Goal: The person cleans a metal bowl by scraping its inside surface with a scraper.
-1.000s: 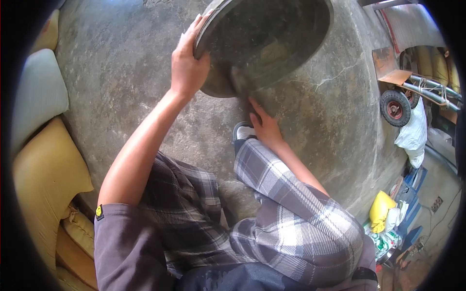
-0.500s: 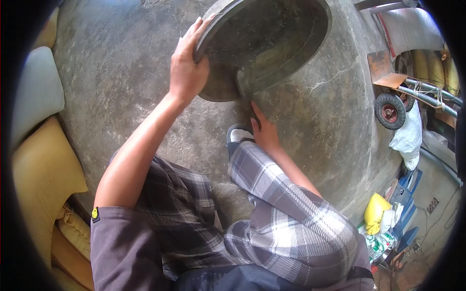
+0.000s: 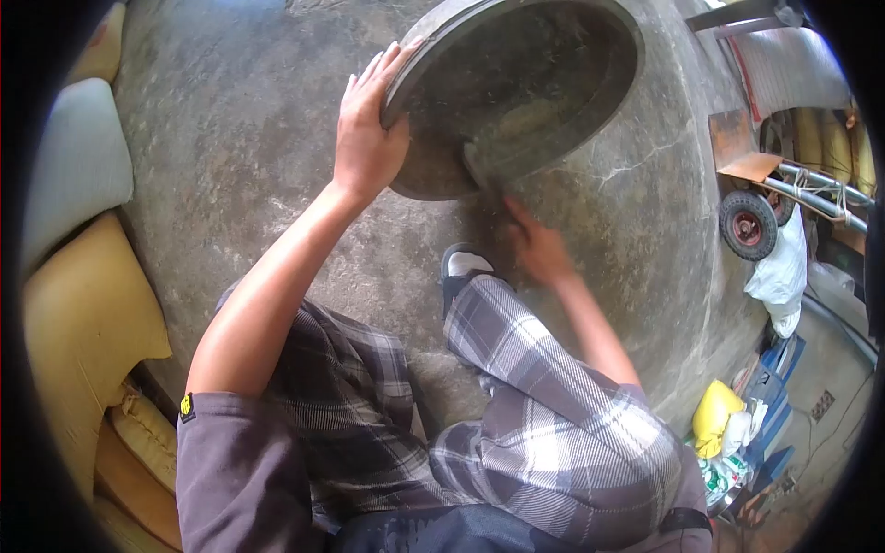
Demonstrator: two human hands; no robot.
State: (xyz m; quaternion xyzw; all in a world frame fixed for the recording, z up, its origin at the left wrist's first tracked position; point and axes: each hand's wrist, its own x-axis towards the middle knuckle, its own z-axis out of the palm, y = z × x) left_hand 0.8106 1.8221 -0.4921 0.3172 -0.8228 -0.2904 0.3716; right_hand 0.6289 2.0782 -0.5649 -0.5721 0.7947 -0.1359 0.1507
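Note:
A large dark round basin (image 3: pixel 619 85) stands tipped on the floor, its mouth facing me and slightly right. My left hand (image 3: pixel 371 147) grips its left rim, thumb at the inner edge and fingers along the outside. My right hand (image 3: pixel 546 251), blurred by motion, is closed around the handle of a short tool with a flat, pale head (image 3: pixel 477 168). That head overlaps the basin's lower inner wall; its exact kind is smeared. Just below the basin is my foot in a dark slipper (image 3: pixel 466 262).
Stuffed sacks (image 3: pixel 83 295) line the left side. On the right are a hand truck with a rubber wheel (image 3: pixel 749 226), a white plastic bag (image 3: pixel 779 276), a yellow bag (image 3: pixel 715 417) and blue pieces (image 3: pixel 770 405). Bare concrete floor (image 3: pixel 230 138) surrounds the basin.
My right hand and the tool have moved right, with the hand now farther from my foot. The basin and left hand appear slightly farther right and lower as the view shifts.

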